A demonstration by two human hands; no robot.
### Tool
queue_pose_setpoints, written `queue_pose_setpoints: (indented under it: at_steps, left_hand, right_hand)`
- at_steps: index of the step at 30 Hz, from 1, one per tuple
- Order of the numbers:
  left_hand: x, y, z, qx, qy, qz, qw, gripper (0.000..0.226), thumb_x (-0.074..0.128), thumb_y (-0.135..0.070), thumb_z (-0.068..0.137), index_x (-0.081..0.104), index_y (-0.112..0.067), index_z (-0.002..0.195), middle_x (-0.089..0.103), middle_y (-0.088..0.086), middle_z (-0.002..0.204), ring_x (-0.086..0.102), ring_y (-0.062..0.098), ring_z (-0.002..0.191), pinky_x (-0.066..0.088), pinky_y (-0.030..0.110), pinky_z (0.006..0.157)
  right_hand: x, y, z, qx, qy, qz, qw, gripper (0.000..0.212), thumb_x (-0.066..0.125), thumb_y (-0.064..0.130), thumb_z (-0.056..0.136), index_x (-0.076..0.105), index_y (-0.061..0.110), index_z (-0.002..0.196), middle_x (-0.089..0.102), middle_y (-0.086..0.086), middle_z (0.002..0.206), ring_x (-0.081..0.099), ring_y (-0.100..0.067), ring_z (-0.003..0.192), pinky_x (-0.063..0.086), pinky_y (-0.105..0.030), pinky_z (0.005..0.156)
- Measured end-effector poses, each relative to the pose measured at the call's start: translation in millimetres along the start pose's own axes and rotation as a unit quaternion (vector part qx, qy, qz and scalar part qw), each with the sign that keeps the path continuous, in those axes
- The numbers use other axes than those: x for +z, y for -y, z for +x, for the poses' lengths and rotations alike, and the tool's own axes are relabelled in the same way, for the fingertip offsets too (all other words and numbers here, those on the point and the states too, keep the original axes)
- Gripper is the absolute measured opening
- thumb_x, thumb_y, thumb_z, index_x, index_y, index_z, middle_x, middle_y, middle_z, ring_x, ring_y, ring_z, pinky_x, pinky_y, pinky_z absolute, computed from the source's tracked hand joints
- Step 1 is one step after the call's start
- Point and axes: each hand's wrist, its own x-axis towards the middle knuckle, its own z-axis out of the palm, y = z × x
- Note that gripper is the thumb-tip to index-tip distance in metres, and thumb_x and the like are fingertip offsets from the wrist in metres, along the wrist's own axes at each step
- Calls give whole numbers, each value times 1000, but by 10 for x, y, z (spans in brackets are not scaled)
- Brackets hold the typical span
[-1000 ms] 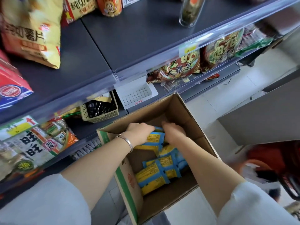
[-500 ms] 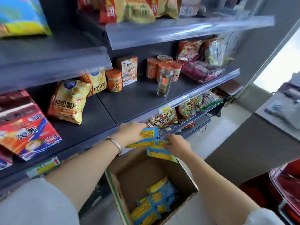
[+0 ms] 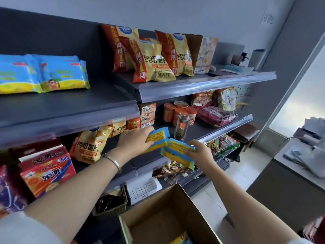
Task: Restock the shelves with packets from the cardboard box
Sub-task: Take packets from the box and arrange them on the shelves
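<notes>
Both hands up out of cardboard box (image 3: pixel 158 217), now mid-frame, level with middle shelf (image 3: pixel 200 132). Left hand (image 3: pixel 133 140): fingers wrapped round blue-yellow packet (image 3: pixel 158 136), higher than half second ago. Right hand (image 3: pixel 198 152): fingers grasping second packet (image 3: pixel 177 153), just below, touching first. Box now at bottom edge of frame.

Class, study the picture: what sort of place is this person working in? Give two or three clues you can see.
Most likely a small shop: tiered shelves with clear label-strip edges, rows of crisp bags, and a cardboard box of stock below the held blue-and-yellow packets.
</notes>
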Motion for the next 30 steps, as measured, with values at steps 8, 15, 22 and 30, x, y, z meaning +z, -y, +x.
queue_pose_setpoints:
  at_steps: [8, 15, 22, 30]
  left_hand:
    - [-513, 140, -196, -33, -104, 4, 994, 38, 52, -42, 91, 45, -27, 126, 63, -6, 115, 62, 21, 98, 45, 30, 69]
    - [-1109, 228, -543, -53, -217, 67, 972, 32, 54, -34, 91, 52, -24, 122, 62, -4, 101, 64, 22, 78, 43, 29, 55]
    - [-1631, 854, -996, -161, -238, 197, 937, 34, 56, -21, 89, 59, -23, 123, 72, 4, 89, 65, 29, 73, 34, 26, 55]
    - [-1730, 1686, -993, -227, -141, 219, 938, 46, 41, -11, 95, 49, -36, 133, 63, -2, 121, 60, 25, 98, 34, 28, 69]
  right_hand:
    - [53, 388, 31, -66, 11, 12, 998, 22, 70, 20, 83, 64, 17, 104, 60, 2, 85, 55, -14, 74, 39, -22, 54]
    - [-3, 927, -52, -183, 41, 64, 980, 20, 69, 18, 84, 64, 16, 104, 63, -1, 94, 57, -12, 76, 41, -12, 55]
    - [74, 1554, -239, -302, 48, 106, 946, 16, 68, 21, 86, 63, 18, 101, 64, -2, 90, 60, -18, 80, 50, -25, 69]
    - [302, 2353, -216, -389, -30, 75, 918, 18, 63, 24, 89, 61, 23, 107, 61, 9, 88, 58, -15, 80, 50, -33, 67]
